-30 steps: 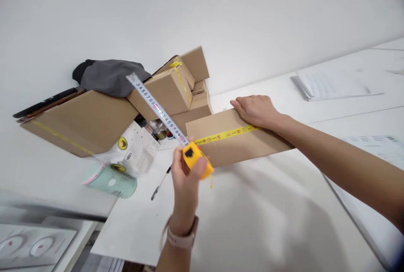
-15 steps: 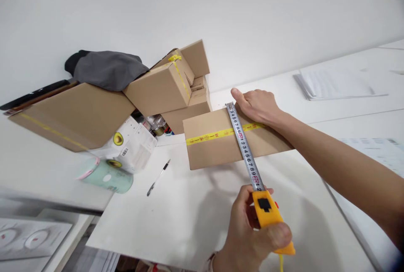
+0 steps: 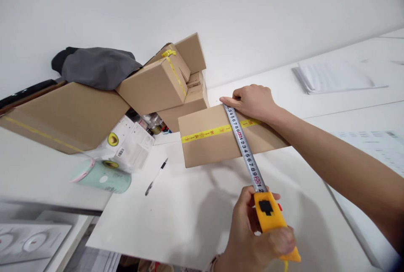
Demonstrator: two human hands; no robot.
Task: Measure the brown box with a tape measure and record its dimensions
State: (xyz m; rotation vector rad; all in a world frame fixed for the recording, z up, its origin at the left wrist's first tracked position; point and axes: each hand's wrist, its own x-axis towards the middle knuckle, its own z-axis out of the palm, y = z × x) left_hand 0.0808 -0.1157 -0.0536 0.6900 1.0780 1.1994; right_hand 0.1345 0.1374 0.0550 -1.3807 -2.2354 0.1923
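Left hand (image 3: 248, 234) clutches yellow tape measure (image 3: 268, 213) at near centre, blade (image 3: 243, 143) pulled out and lying across cardboard box (image 3: 205, 150) over its yellow packing tape (image 3: 206, 134); right hand (image 3: 256, 100) grips box at far edge, thumb on blade's end, other fingers partly hidden. Box is mid-scene over white counter (image 3: 126, 225), pen (image 3: 156, 177) to its left, more cartons (image 3: 154, 85) far left with grey cloth (image 3: 97, 68) on top, paper stack (image 3: 334, 77) far right.
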